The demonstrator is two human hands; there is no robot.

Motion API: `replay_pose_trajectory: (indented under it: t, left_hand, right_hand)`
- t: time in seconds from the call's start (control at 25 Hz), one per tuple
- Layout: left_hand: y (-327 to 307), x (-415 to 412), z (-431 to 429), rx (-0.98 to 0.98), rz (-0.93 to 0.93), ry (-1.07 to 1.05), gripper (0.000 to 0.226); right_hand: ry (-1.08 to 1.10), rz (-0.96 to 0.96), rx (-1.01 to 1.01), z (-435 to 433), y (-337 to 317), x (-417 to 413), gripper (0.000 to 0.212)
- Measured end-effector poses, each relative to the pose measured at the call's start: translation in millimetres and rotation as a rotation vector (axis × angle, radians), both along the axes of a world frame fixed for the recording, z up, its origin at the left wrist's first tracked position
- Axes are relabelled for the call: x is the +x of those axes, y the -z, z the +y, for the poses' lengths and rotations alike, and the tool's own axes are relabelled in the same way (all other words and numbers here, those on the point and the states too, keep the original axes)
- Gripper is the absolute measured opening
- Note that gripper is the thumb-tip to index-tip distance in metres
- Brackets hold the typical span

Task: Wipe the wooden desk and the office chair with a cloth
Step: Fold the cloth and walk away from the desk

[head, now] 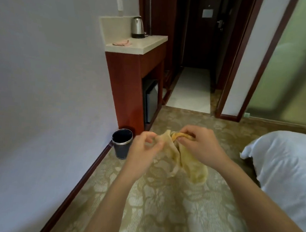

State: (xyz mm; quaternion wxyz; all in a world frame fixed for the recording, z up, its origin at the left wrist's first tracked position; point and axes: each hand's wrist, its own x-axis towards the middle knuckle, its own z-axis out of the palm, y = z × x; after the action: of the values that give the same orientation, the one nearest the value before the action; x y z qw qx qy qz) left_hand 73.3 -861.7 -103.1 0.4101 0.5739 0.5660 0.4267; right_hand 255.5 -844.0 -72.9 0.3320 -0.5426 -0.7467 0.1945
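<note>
A yellow cloth hangs in front of me above the patterned carpet, held by both hands. My right hand grips a bunched top corner of it, fingers curled round the fabric. My left hand pinches the cloth's left edge between thumb and fingers. The rest of the cloth droops below my hands. Neither a wooden desk nor an office chair shows in this view.
A red-brown cabinet with a pale stone top stands against the left wall, bearing a steel kettle and a pink cloth. A dark bin sits at its foot. A white bed lies right; a hallway opens ahead.
</note>
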Motion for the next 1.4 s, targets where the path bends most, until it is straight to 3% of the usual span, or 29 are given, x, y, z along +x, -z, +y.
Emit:
replay_pose_trajectory:
  t: [0.12, 0.32, 0.48, 0.72, 0.8, 0.88, 1.04, 1.12, 1.16, 1.32, 1.4]
  left_hand:
    - [16, 16, 49, -0.031, -0.012, 0.116, 0.031]
    - [30, 29, 151, 0.012, -0.094, 0.258, 0.023]
    - [27, 16, 264, 0.055, 0.058, 0.188, 0.034]
    - [4, 13, 441, -0.081, -0.232, -0.092, 0.027]
    - [1, 16, 487, -0.131, -0.236, -0.101, 0.026]
    - [3, 18, 530, -0.116, -0.031, -0.046, 0.027]
    - [8, 25, 630, 0.126, 0.932, 0.022, 0.019]
    - [-2, 24, 688, 0.205, 1.062, -0.052, 0.018]
    - [-12, 22, 718, 0.218, 1.010, -0.077, 0.017]
    - [-70, 12, 824, 0.110, 0.468, -0.118, 0.025]
    - [-102, 0, 867, 0.152, 0.356, -0.135, 0.027]
  right_hand:
    - [-0.015, 0.080, -0.042, 51, 7, -4, 0.008]
    - [-0.218, 0.197, -0.116, 150, 23, -3, 0.009]
    - [-0.163, 0.204, -0.065, 261, 26, 34, 0.008]
    - [-0.056, 0.202, -0.082, 444, -4, 89, 0.002]
    - [0.001, 0.257, -0.151, 492, 0, 88, 0.010]
    - [0.009, 0.324, -0.250, 536, 4, 81, 0.016]
    - [0.021, 0.349, -0.306, 633, 6, 67, 0.018]
    - [0.030, 0.376, -0.329, 688, 2, 58, 0.016]
    - [0.017, 0.420, -0.369, 717, -2, 51, 0.015]
    - [-0.204, 0.715, -0.620, 818, -38, 15, 0.026]
    - [-0.324, 0.806, -0.624, 867, -63, -7, 0.031]
